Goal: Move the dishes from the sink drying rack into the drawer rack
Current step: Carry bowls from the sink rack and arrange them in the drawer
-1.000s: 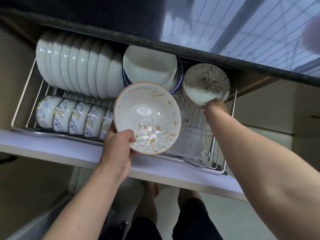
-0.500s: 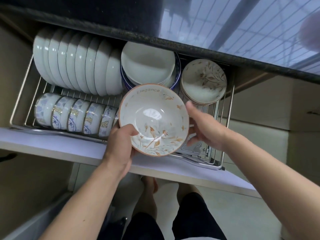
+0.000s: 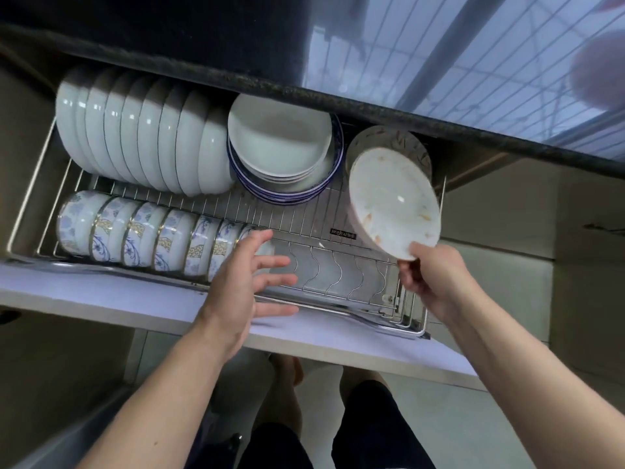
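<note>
Floral bowl point(image 3: 394, 204), white with faint orange leaf sprigs and an orange rim, is held tilted over the right end of an open drawer rack point(image 3: 297, 218), its inside facing the camera. The right hand point(image 3: 431, 277) grips the bowl at its near, lower edge, fingers curled round the rim, and the bowl rises up and away from that hand. The far edge of the bowl overlaps a stack of matching floral dishes point(image 3: 389, 140) that leans at the back right of the rack; whether the two touch cannot be told.

The left hand point(image 3: 245, 280) is apart from the bowl, to its left, holding nothing. Its fingers are spread and nearly straight, pointing right, over the front rail of the rack and the near end of a row of blue-patterned bowls point(image 3: 148, 238). Those small bowls stand on edge along the front left of the rack. Behind them a row of plain white bowls point(image 3: 142, 140) stands on edge along the back left. In the back middle is a leaning stack of white plates point(image 3: 280, 137) nested in blue-rimmed plates point(image 3: 334, 164).

The wire floor at the front right of the rack, between the two hands, shows wavy dividers. A dark stone countertop point(image 3: 372, 106) edge runs across above the drawer. The person's bare feet and dark shorts show below the drawer front.
</note>
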`<act>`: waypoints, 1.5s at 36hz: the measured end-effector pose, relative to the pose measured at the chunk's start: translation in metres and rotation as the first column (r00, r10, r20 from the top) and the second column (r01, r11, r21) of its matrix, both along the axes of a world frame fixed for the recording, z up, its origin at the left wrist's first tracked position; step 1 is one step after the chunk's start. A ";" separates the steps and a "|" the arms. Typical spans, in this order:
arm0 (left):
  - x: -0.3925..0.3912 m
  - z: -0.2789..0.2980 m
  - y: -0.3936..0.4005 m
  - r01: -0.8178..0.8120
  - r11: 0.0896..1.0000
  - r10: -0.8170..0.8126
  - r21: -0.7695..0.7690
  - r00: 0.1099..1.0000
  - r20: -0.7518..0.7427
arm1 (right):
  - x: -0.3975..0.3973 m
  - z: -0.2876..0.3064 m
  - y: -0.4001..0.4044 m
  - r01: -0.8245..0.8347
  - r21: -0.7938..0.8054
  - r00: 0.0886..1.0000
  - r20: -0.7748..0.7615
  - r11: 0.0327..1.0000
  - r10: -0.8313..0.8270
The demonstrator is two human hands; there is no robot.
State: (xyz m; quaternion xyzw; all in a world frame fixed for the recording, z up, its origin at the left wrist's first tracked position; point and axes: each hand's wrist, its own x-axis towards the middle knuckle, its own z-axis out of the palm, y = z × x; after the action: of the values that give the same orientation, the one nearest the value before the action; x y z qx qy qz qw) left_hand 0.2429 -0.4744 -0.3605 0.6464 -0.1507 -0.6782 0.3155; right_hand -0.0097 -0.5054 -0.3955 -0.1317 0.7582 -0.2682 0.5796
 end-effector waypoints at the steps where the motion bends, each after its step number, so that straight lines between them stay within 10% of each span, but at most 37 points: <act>1: -0.001 -0.001 0.000 -0.004 1.000 0.004 0.004 1.000 0.003 | -0.002 -0.005 -0.009 0.058 -0.004 0.998 -0.016 0.998 -0.058; 39: 0.000 -0.012 0.002 0.031 0.999 -0.030 -0.016 0.997 0.066 | 0.000 -0.067 -0.103 0.013 0.253 0.957 -0.285 0.967 0.061; 47: -0.004 -0.010 0.004 0.189 0.982 -0.191 0.030 0.964 0.183 | -0.009 -0.009 -0.054 -0.097 0.212 0.981 -0.144 0.972 0.129; 54: -0.064 0.038 -0.014 0.616 0.788 -0.566 0.006 0.720 0.402 | -0.046 0.120 0.039 -0.293 0.073 0.953 -0.051 0.953 0.297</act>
State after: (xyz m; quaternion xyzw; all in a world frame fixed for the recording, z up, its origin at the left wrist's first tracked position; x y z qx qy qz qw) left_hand 0.1786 -0.4885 -0.3229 0.6618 -0.4511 -0.5924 0.0874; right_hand -0.0561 -0.4664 -0.2753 -0.2330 0.7557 -0.1497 0.5935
